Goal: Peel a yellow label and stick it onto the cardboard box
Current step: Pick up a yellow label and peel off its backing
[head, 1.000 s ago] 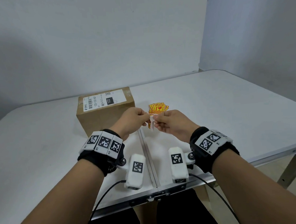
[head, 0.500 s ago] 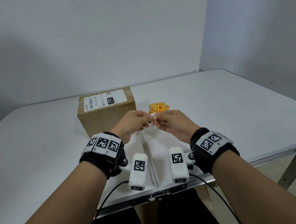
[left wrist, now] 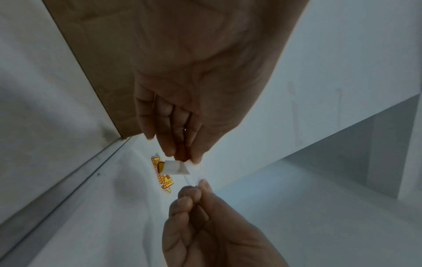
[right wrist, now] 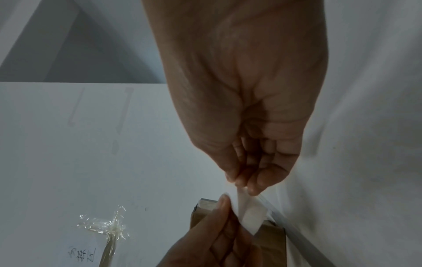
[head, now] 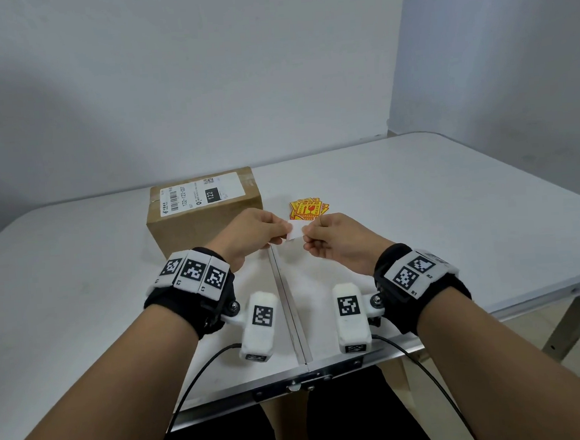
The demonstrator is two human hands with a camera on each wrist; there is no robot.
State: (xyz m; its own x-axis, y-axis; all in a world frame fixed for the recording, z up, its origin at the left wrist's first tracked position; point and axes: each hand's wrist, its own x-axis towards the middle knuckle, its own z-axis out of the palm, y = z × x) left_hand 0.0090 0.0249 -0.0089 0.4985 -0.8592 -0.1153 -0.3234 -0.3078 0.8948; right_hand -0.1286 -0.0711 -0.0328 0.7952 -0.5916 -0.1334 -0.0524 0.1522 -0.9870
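Above the table's centre seam, both hands hold one yellow label with its white backing (head: 294, 234). My left hand (head: 284, 233) pinches a white flap (left wrist: 180, 168) that shows a yellow edge (left wrist: 161, 166). My right hand (head: 307, 233) pinches the other white layer (right wrist: 251, 215) between thumb and fingers. I cannot tell which layer is sticker and which is backing. The cardboard box (head: 200, 226), with a white shipping label (head: 201, 193) on top, stands just left of and behind my left hand. A pile of yellow labels (head: 309, 209) lies beyond my hands.
The white folding table (head: 453, 215) has a metal seam (head: 289, 309) running towards me between my wrists. A white wall stands behind, with a corner at the right. A scrap of crumpled clear tape (right wrist: 107, 225) shows in the right wrist view.
My hands stay in about the same spot. The white piece between my fingertips now spreads wider and flatter; a second ago it hung down as a narrow strip.
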